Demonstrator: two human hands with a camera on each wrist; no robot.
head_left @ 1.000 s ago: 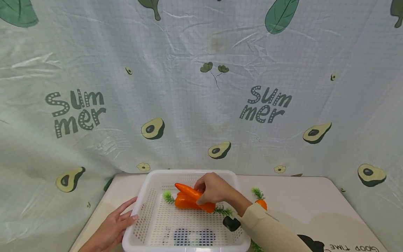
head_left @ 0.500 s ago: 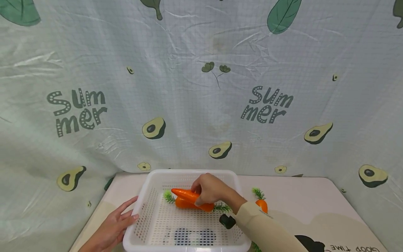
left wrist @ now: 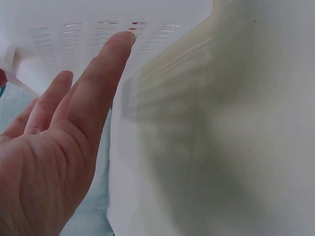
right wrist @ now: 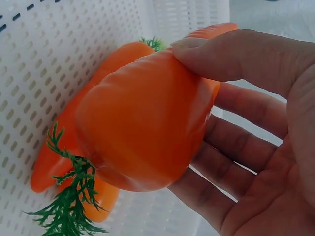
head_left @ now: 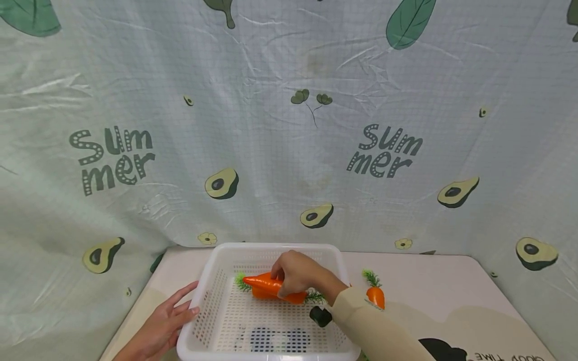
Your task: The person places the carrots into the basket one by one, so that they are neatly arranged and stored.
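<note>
Vs 1 s ago: the right hand point(head_left: 298, 273) has come down, and the carrot point(head_left: 271, 286) it holds has dropped from tilted above the pile to nearly level, lower centre of the head view, now down on the other carrots point(right wrist: 74, 147) in the white basket point(head_left: 212, 301). Tip has shifted left. The carrot looks to be at or close to its resting spot in the basket; the grip is not let go yet.

Right hand fingers: curled round the carrot's thick end, thumb point(right wrist: 231, 54) pressed on top, the other fingers point(right wrist: 236, 147) cupped under and behind it. Right wrist view shows the carrot filling centre frame, its green top point(right wrist: 69, 206) at lower left, basket mesh behind. Firm wrap, not a fingertip pinch.

Left hand point(head_left: 158, 326): unchanged, lower left of the head view, flat on the table point(head_left: 429, 281) against the basket's left wall. Fingers straight and close together; in the left wrist view a fingertip point(left wrist: 120, 42) touches the slotted wall at upper left. Holds nothing, just steadies.

One more carrot point(head_left: 375, 293) lies on the table right of the basket, near the sleeve point(head_left: 375, 331). Small black object point(head_left: 320, 316) sits at the right wrist, above the basket's lower right; can't tell what it is.
</note>
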